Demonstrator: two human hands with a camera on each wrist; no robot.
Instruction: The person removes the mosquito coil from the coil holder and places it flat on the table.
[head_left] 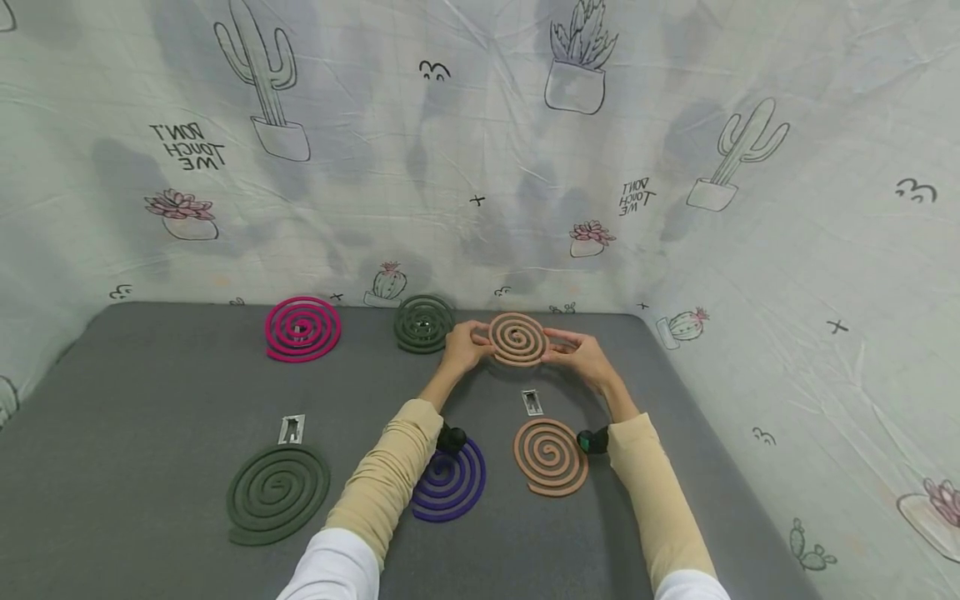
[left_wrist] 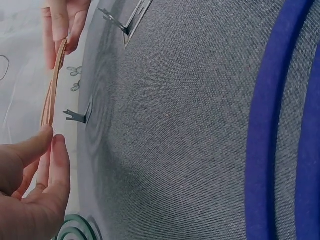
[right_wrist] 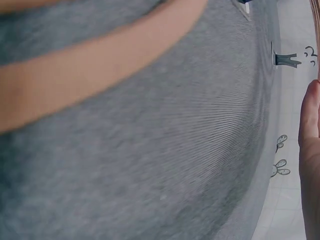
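A tan mosquito coil (head_left: 519, 339) is held by its edges between both hands at the back of the table. My left hand (head_left: 467, 348) pinches its left edge between thumb and fingers; my right hand (head_left: 583, 357) pinches the right edge. From the left wrist, the coil (left_wrist: 54, 95) appears edge-on, raised off the table, with a small upright metal stand (left_wrist: 76, 116) beneath it. In the right wrist view only part of my right hand (right_wrist: 311, 150) shows at the border. A green coil (head_left: 423, 323) lies just left of my left hand, a metal stand showing at its middle.
A pink coil (head_left: 303, 329) sits over another stand at back left. Nearer lie a green coil (head_left: 278, 493), a purple coil (head_left: 450, 482) partly under my left forearm, and a second tan coil (head_left: 551, 457). Metal stands (head_left: 292, 429) also lie on the grey table (head_left: 165, 400). Printed cloth hangs behind.
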